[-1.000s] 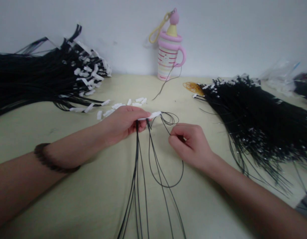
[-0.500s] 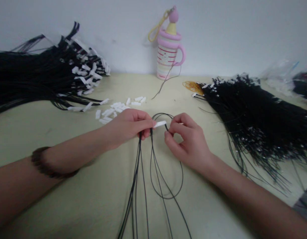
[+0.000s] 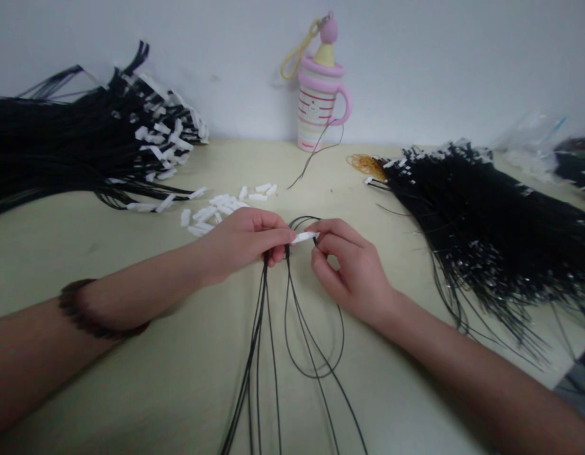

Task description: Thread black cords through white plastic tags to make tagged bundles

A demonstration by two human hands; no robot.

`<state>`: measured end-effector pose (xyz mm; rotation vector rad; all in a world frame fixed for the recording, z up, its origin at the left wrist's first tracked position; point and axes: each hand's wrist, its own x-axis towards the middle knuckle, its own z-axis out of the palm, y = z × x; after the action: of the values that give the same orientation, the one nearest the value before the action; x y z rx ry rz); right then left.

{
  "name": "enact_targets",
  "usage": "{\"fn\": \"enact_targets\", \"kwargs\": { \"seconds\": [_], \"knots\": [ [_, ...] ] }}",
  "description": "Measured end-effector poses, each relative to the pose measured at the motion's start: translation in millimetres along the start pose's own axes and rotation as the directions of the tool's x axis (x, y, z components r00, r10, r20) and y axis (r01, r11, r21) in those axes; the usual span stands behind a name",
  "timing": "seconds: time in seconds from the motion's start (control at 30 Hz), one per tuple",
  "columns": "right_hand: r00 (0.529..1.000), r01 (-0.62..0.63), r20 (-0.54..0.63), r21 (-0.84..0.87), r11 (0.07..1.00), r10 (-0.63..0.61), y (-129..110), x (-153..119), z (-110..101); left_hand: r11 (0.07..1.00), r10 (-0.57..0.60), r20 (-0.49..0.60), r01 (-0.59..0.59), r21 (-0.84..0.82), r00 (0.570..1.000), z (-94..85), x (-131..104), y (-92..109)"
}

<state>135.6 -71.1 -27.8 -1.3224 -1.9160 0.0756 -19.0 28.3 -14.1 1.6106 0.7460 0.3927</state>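
My left hand (image 3: 254, 239) pinches a small white strip (image 3: 303, 237) and several thin black cords (image 3: 257, 341), which hang down toward the near edge of the view. Close by on the right, my right hand (image 3: 349, 262) has its fingers closed on a black cord at the strip's right end, its index fingertip at the strip. One cord forms a loop (image 3: 343, 335) below the hands. Left of my left hand lie loose white pieces (image 3: 221, 205) on the table.
A large bundle of black cords with white tags (image 3: 74, 139) lies at left, another bundle (image 3: 482, 221) at right. A pink-and-white cup (image 3: 315, 104) stands by the wall. Yellow rubber bands (image 3: 365, 165) and a clear plastic bag (image 3: 532, 148) are at the back right.
My right index finger has stretched left to the end of the white strip, and the right hand has shifted slightly left. The cord loop has narrowed a little. My left hand keeps its hold.
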Motion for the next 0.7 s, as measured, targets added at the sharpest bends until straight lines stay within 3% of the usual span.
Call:
{"fn": "enact_targets", "kwargs": {
  "seconds": [0.13,0.2,0.27,0.33,0.4,0.5,0.6,0.7],
  "knots": [
    [0.997,-0.049,-0.065,-0.07,0.996,0.044,7,1,-5,0.991,0.004,-0.099,-0.017,-0.13,0.995,-5.8,5,-3],
    [0.988,-0.147,-0.05,-0.038,0.988,0.145,12,3,-8,0.971,0.035,-0.159,-0.071,-0.226,0.987,-11.4,8,-1],
    [0.948,-0.311,0.116,0.127,0.942,0.297,17,5,-11,0.941,0.074,-0.18,-0.128,-0.312,0.981,-17.5,8,5],
    [0.862,-0.484,0.327,0.301,0.822,0.388,21,8,-12,0.912,0.102,-0.17,-0.161,-0.378,0.98,-22.4,4,14],
    [0.794,-0.595,0.426,0.404,0.694,0.433,24,10,-13,0.898,0.119,-0.143,-0.168,-0.407,0.983,-25.6,-2,24],
    [0.756,-0.653,0.415,0.532,0.539,0.506,26,13,-14,0.928,0.146,-0.054,-0.155,-0.339,0.988,-26.6,-11,32],
    [0.744,-0.641,0.412,0.662,0.388,0.525,31,15,-15,0.979,0.168,0.091,-0.155,-0.133,0.982,-23.1,-13,30],
    [0.73,-0.598,0.327,0.731,0.329,0.6,45,15,-15,0.985,0.147,0.144,-0.158,0.071,0.979,-15.9,-10,21]
  ]
}}
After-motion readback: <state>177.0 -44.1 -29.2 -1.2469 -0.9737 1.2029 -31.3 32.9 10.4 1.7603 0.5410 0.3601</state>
